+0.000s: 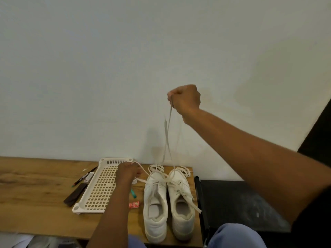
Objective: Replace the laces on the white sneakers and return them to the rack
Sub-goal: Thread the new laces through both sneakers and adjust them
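White sneakers [168, 203] stand side by side at the right end of a wooden table [35, 190], toes toward the wall [125, 68], heels toward the person. The right hand [185, 99] is raised well above them in a closed fist, pinching a pale lace [168, 133] that hangs blurred from the fist down to the toe of the right-hand shoe. The left hand [128, 173] is low, just left of the left-hand shoe's toe, fingers curled around another lace strand [143, 171] that runs from the hand across to the shoes. More loose lace lies looped at both toes and trails over the right shoe's tongue to the table edge.

Under the left forearm, a white perforated rack tray [96, 190] lies flat on the table, just beside the shoes; nothing can be seen inside it, though the arm hides part of its right side. Between tray and shoes lie a teal-tipped item [133, 193] and a small red wrapper [134, 205], both partly covered by the arm. Left of the tray are a pen [84, 177], a small white piece [89, 176] and a dark flat case [75, 195]. A black surface [232, 199] adjoins the table on the right.
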`<action>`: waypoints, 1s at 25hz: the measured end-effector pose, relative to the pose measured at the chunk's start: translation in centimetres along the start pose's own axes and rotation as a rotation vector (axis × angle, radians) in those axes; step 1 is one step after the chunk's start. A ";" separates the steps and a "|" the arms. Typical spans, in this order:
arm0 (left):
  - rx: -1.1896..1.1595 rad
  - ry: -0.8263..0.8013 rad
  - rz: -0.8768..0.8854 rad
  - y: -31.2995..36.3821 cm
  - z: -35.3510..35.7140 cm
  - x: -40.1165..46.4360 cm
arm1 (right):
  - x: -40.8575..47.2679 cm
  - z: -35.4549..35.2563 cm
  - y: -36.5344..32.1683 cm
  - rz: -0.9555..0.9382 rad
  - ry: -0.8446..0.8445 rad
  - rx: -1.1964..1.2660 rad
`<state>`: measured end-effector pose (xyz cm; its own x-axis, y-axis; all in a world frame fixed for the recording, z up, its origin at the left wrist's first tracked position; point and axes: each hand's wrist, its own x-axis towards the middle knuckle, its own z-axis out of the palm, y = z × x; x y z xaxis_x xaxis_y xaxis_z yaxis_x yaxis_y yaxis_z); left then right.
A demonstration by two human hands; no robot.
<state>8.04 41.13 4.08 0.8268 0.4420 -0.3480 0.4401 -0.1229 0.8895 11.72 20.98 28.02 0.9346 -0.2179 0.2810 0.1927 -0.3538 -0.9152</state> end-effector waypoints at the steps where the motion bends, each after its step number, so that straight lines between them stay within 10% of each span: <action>1: 0.114 -0.004 -0.095 0.1 -0.6 0.7 | -0.9 0.2 2.5 -0.002 0.023 -0.013; 10: 0.402 0.274 0.028 -2.0 -3.1 0.6 | -7.7 5.3 19.6 0.053 -0.487 -0.239; 18: 0.693 0.126 0.156 -1.5 -2.9 2.9 | -8.6 9.5 23.9 -0.063 -0.772 -0.583; 25: 0.545 -0.425 0.071 -0.8 -0.4 1.7 | -8.5 10.3 24.2 -0.083 -0.777 -0.639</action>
<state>8.97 42.37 2.88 0.8767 0.0434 -0.4791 0.4008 -0.6166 0.6776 11.48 23.63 0.54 0.9052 0.4022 -0.1376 0.2829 -0.8117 -0.5110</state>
